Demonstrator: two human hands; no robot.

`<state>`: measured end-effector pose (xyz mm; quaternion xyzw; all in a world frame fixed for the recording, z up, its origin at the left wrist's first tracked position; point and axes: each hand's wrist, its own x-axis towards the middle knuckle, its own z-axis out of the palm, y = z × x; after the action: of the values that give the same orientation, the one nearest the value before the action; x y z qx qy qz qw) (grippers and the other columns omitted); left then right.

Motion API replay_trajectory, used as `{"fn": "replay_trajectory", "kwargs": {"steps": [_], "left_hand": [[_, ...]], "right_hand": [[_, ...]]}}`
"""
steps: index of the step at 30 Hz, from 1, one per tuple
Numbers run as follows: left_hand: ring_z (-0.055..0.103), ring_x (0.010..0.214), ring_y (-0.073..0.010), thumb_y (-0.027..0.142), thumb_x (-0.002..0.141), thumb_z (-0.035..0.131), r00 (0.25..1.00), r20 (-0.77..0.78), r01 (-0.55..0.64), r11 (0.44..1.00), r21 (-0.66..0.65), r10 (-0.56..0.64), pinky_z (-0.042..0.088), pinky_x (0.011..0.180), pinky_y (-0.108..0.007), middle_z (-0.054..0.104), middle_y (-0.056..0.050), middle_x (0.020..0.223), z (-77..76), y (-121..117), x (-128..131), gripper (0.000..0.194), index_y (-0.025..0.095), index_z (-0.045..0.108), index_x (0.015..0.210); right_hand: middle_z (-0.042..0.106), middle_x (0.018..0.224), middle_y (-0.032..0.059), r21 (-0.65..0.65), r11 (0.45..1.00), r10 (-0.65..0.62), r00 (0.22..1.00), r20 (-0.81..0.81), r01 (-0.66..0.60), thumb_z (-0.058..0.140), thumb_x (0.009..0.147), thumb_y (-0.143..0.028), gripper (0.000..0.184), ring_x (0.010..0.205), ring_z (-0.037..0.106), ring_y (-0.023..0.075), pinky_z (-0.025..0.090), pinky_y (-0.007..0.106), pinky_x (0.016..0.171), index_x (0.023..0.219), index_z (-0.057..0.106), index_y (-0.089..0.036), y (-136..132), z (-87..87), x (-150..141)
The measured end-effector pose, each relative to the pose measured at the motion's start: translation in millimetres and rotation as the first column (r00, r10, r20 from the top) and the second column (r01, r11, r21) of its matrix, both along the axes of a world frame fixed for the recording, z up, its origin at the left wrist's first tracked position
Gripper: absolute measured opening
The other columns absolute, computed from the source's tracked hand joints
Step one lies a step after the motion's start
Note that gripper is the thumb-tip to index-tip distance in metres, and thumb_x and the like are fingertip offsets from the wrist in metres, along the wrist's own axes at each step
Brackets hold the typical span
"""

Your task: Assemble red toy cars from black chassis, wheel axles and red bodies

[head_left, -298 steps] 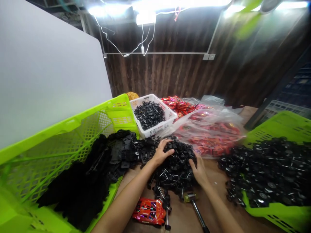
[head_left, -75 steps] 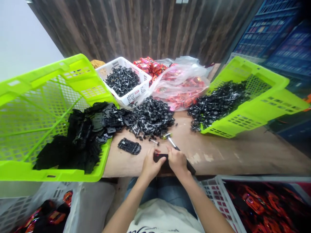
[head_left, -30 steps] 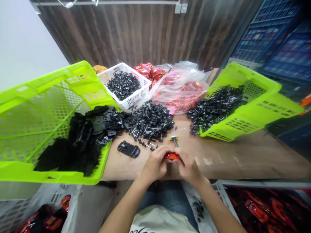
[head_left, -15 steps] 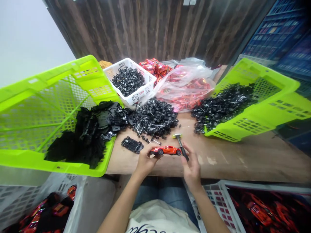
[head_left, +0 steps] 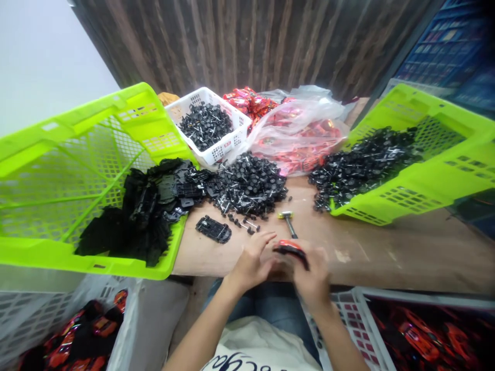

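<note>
My right hand (head_left: 316,275) is closed around a red toy car (head_left: 291,248), tilted and blurred by motion. My left hand (head_left: 251,263) is beside the car with fingers spread and nothing in them. Just beyond the car is a small hammer (head_left: 288,222) with a yellow-edged head; the lower end of its handle is hidden behind the car and right hand. A black car chassis (head_left: 213,229) lies on the table to the left. Loose wheel axles (head_left: 247,224) are scattered before a heap of black wheels on axles (head_left: 251,185).
A green crate (head_left: 131,272) on the left holds black chassis parts. Another green crate (head_left: 421,198) spills wheel axles at right. Behind stand a white basket (head_left: 228,147) and a plastic bag (head_left: 301,139) of red car bodies. White crates (head_left: 129,319) with red cars flank my lap.
The toy car has gone from between both hands to my right hand, turned and moved nearer my body. My left hand has let go and shifted right.
</note>
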<state>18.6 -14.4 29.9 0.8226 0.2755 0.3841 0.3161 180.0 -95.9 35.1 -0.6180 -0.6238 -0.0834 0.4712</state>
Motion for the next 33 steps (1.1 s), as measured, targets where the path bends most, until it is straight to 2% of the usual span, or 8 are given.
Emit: {"fn": "replay_trajectory", "kwargs": {"steps": [3, 5, 9, 12, 16, 22, 28, 33], "left_hand": [[0.052, 0.106, -0.0266, 0.016, 0.083, 0.051, 0.915, -0.151, -0.37, 0.927, 0.053, 0.374, 0.043, 0.092, -0.047, 0.058, -0.013, 0.11, 1.8, 17.8, -29.5, 0.026, 0.018, 0.056, 0.109], [0.05, 0.106, -0.0316, 0.021, 0.085, 0.047, 0.697, -0.292, -0.647, 0.75, 0.138, 0.655, 0.038, 0.093, -0.053, 0.058, -0.016, 0.105, 0.4, 35.6, -55.5, 0.024, 0.013, 0.057, 0.106], [0.045, 0.112, -0.0407, 0.037, 0.078, 0.06, 0.434, -0.515, -0.806, 0.574, 0.146, 0.739, 0.035, 0.091, -0.058, 0.054, -0.022, 0.115, -9.4, 66.9, -93.7, 0.05, 0.01, 0.052, 0.119], [0.049, 0.113, -0.0352, 0.032, 0.069, 0.069, 0.574, -0.438, -0.78, 0.624, -0.037, 0.692, 0.037, 0.096, -0.052, 0.057, -0.015, 0.114, -17.6, 76.9, -100.6, 0.05, 0.016, 0.056, 0.115], [0.057, 0.106, -0.0266, 0.02, 0.062, 0.072, 0.768, -0.107, -0.622, 0.697, -0.356, 0.631, 0.043, 0.096, -0.044, 0.063, -0.011, 0.106, -25.3, 72.2, -94.5, 0.047, 0.014, 0.058, 0.106], [0.061, 0.105, -0.0219, 0.022, 0.065, 0.072, 0.733, 0.229, -0.342, 0.639, -0.689, 0.64, 0.046, 0.096, -0.04, 0.063, -0.011, 0.114, -29.3, 50.8, -85.3, 0.054, 0.015, 0.05, 0.114], [0.061, 0.109, -0.0253, 0.03, 0.062, 0.077, 0.636, 0.317, -0.195, 0.544, -0.816, 0.704, 0.048, 0.095, -0.039, 0.064, -0.013, 0.117, -27.8, 50.6, -74.8, 0.061, 0.016, 0.052, 0.116], [0.064, 0.104, -0.0288, 0.039, 0.048, 0.084, 0.621, 0.324, -0.167, 0.524, -0.836, 0.714, 0.05, 0.092, -0.038, 0.07, -0.011, 0.106, -32.9, 68.2, -68.4, 0.067, 0.015, 0.061, 0.106]], "right_hand": [[0.061, 0.112, 0.0131, 0.113, 0.967, -0.233, 0.971, 0.046, 0.226, 0.054, 0.085, -0.017, 0.024, 0.111, 0.056, 0.0274, 0.041, 0.047, 0.097, 0.109, 0.056, -0.019, -0.8, -12.4, 49.6], [0.058, 0.114, 0.0174, 0.075, 0.937, -0.348, 0.933, 0.094, 0.342, 0.05, 0.083, -0.018, 0.023, 0.114, 0.053, 0.0294, 0.042, 0.047, 0.095, 0.106, 0.055, -0.015, 1.5, -29.5, 84.8], [0.051, 0.127, 0.0195, -0.255, 0.888, -0.303, 0.905, 0.3, 0.382, 0.045, 0.077, -0.017, 0.035, 0.121, 0.048, 0.0331, 0.042, 0.054, 0.091, 0.11, 0.053, -0.013, 5.8, -53.0, 111.8], [0.056, 0.122, 0.015, -0.272, 0.904, -0.264, 0.932, 0.249, 0.329, 0.043, 0.076, -0.015, 0.035, 0.118, 0.05, 0.0316, 0.041, 0.055, 0.093, 0.109, 0.055, -0.017, 16.5, -42.6, 75.0], [0.061, 0.111, 0.0099, -0.282, 0.928, 0.249, 0.968, -0.02, -0.245, 0.043, 0.088, -0.022, 0.029, 0.106, 0.058, 0.0242, 0.051, 0.043, 0.09, 0.116, 0.051, -0.024, 54.2, -20.4, -17.4], [0.061, 0.116, 0.0074, -0.332, 0.874, 0.388, 0.921, 0.034, -0.356, 0.057, 0.083, -0.032, 0.048, 0.11, 0.057, 0.034, 0.046, 0.058, 0.095, 0.13, 0.043, -0.032, 91.9, -32.6, -98.6], [0.061, 0.12, 0.0051, -0.206, 0.935, 0.304, 0.951, 0.051, -0.288, 0.054, 0.085, -0.035, 0.051, 0.11, 0.059, 0.0298, 0.055, 0.048, 0.088, 0.133, 0.039, -0.034, 90.6, -26.6, -82.9], [0.062, 0.118, 0.0104, -0.339, 0.939, 0.136, 0.968, 0.209, -0.059, 0.034, 0.095, -0.027, 0.034, 0.107, 0.059, 0.0217, 0.05, 0.037, 0.091, 0.122, 0.051, -0.016, 204.6, 40.3, -5.4]]}}
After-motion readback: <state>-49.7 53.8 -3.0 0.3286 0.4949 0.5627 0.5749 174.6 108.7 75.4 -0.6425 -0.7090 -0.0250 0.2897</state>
